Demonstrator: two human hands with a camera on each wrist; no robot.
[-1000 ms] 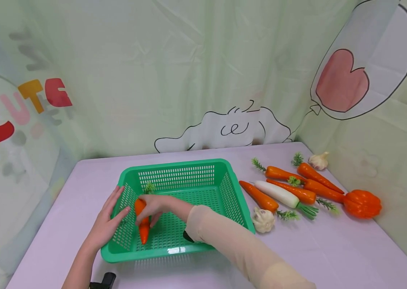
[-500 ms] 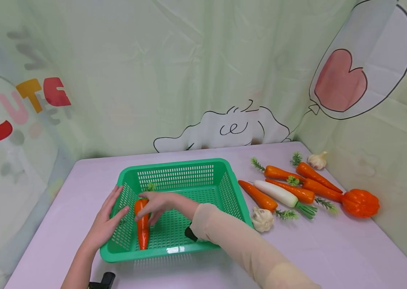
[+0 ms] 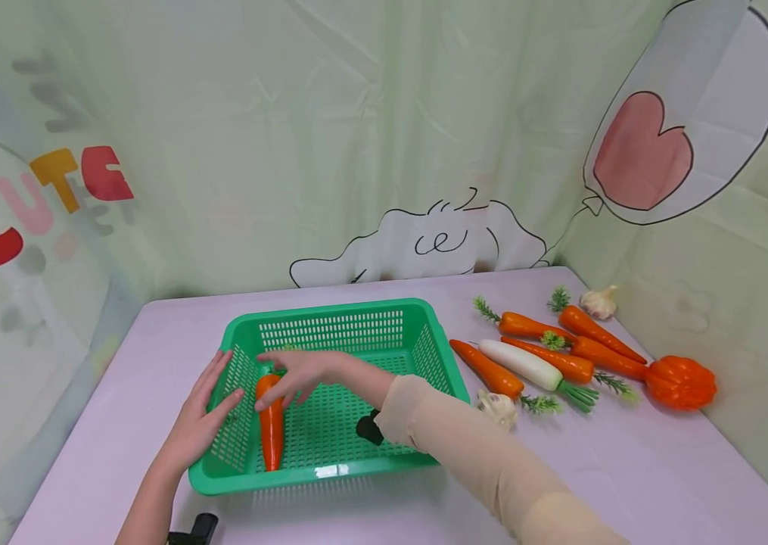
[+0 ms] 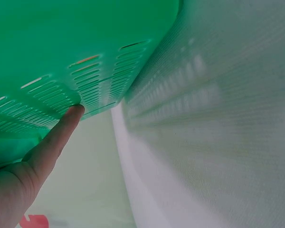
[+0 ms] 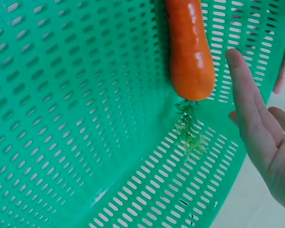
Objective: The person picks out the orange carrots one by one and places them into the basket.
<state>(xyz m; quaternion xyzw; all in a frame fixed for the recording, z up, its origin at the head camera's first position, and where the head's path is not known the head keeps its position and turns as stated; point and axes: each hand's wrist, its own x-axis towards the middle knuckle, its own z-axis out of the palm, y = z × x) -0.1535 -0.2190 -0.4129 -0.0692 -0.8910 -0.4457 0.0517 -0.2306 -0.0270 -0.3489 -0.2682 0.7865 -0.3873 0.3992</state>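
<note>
A carrot (image 3: 271, 439) with a green leafy top lies along the left side inside a green plastic basket (image 3: 349, 471). Just above it is my right hand (image 3: 302, 375), fingers spread and holding nothing. In the right wrist view the carrot (image 5: 192, 61) rests on the basket's mesh, apart from the right hand (image 5: 266, 123). My left hand (image 3: 196, 424) rests against the basket's left rim with extended fingers. One finger of the left hand (image 4: 57, 137) touches the slotted outer wall in the left wrist view.
Right of the basket lie several more carrots (image 3: 489, 371), a white radish (image 3: 523, 365), a garlic bulb (image 3: 498, 409), another garlic bulb (image 3: 599, 303) at the back and an orange pumpkin (image 3: 681, 384). Printed curtains stand behind and beside the table (image 3: 629, 484).
My right hand has let go of the carrot, opened its fingers and lifted slightly. The carrot now lies on the basket floor. My left hand has stayed at the rim.
</note>
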